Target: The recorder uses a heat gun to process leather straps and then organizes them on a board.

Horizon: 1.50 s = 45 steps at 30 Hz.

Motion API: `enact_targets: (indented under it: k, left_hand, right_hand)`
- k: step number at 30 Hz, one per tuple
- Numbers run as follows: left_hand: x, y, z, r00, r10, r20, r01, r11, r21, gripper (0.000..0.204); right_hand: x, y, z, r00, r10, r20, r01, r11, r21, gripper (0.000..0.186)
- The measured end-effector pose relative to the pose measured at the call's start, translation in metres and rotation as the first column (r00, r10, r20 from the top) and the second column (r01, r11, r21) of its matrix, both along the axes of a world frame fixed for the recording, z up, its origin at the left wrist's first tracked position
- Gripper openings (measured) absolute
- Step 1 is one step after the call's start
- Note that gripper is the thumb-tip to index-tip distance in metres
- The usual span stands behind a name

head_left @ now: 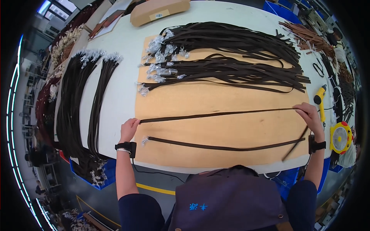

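Observation:
A long dark strap [208, 114] is stretched across the tan board [192, 158] between my two hands. My left hand [130, 127] pinches one end of it near the board's left edge. My right hand [308, 117] grips it at the right, with a loose tail hanging down and crossing a second strap. That second strap [227, 148] lies lower on the board, a clear plastic piece [145, 140] at its left end. Farther back lie bundles of similar straps [231, 36] with clear plastic pieces [158, 44] at their left ends.
More strap bundles [71, 88] hang over the white table [119, 96] at left, with a blue bin [108, 179] below. A cardboard box [160, 9] sits at the back. A yellow glue gun [320, 94], small fan [340, 138] and brown strips [296, 32] are on the right.

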State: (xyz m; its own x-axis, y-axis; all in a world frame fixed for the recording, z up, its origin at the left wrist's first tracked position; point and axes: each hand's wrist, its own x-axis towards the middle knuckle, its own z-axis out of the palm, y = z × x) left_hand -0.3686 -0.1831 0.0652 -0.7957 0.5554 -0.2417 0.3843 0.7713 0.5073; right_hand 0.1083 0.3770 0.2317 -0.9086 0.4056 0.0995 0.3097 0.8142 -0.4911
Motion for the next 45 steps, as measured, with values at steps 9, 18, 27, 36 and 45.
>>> enact_targets:
  k: [9, 18, 27, 36, 45]
  left_hand:
    - [0.037, 0.017, -0.045, 0.982, -0.156, -0.106, 0.13, 0.967, -0.218, 0.019]
    - [0.07, 0.031, -0.025, 0.904, -0.3, -0.304, 0.22, 0.937, -0.273, 0.058]
    - [0.15, 0.036, -0.047, 0.842, -0.517, -0.155, 0.485, 0.85, -0.206, 0.073]
    - [0.15, 0.033, -0.046, 0.875, -0.475, -0.095, 0.46, 0.876, -0.146, 0.063]
    - [0.15, 0.035, -0.05, 0.872, -0.48, -0.092, 0.463, 0.872, -0.159, 0.062]
  right_hand:
    - [0.066, 0.05, -0.172, 0.543, 0.033, 0.839, 0.46, 0.824, -0.33, 0.033]
    - [0.111, 0.063, -0.199, 0.691, -0.42, 0.588, 0.02, 0.825, 0.565, 0.023]
    - [0.074, -0.019, -0.223, 0.927, -0.331, 0.179, 0.276, 0.921, 0.275, 0.013]
    - [0.08, -0.039, -0.206, 0.942, -0.306, 0.138, 0.197, 0.837, 0.511, 0.021]
    - [0.067, -0.057, -0.225, 0.982, -0.152, 0.11, 0.171, 0.968, -0.186, 0.015]
